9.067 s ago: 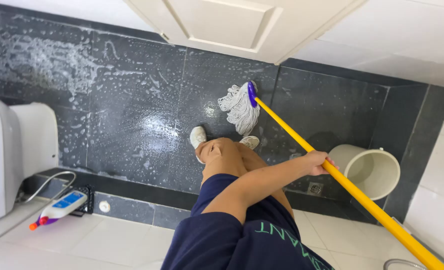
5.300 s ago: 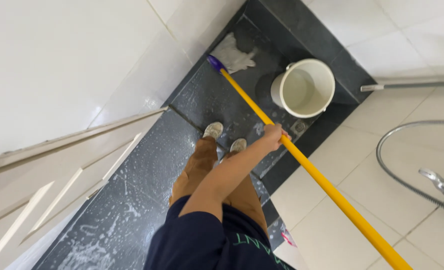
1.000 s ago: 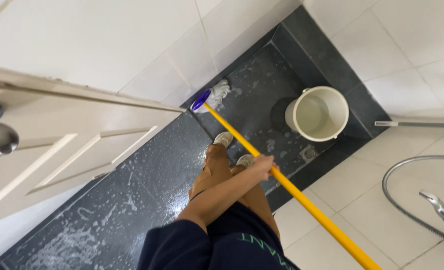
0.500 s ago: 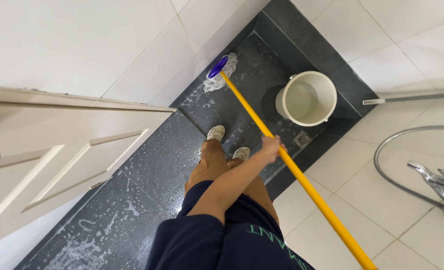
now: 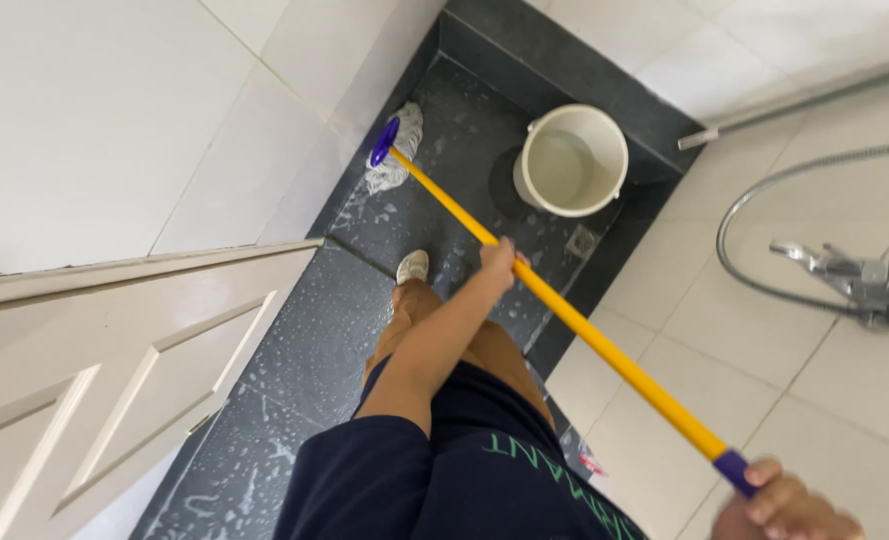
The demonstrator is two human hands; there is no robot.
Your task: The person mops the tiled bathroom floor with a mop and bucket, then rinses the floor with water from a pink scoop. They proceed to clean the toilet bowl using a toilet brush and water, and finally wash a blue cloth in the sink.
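Bathroom walls of pale tile enclose a strip of dark wet floor (image 5: pixel 304 340), flecked with soap foam, running from the lower left to the upper middle of the frame. Nearest, at the lower right corner, the right hand (image 5: pixel 784 505) wraps its fingers (image 5: pixel 776 492) around the purple end cap of the mop handle (image 5: pixel 584 325), pressed together on it. Dark shorts with green lettering fill the bottom centre. Further up, the left arm stretches out and the left hand (image 5: pixel 499 262) closes its fingers on the yellow handle near its middle. Just left of that hand, a foot in a pale slipper (image 5: pixel 411 266) stands on the dark floor. A cream panelled door (image 5: pixel 114 360) stands open along the left side. The handle runs diagonally up to the upper left, where the grey mop head (image 5: pixel 392 160) lies on the wet floor against the wall base. A white bucket (image 5: pixel 571 160) stands beside it in the corner, apart from the mop. On the right, a shower hose (image 5: pixel 754 200) loops to a metal tap (image 5: pixel 859 285).
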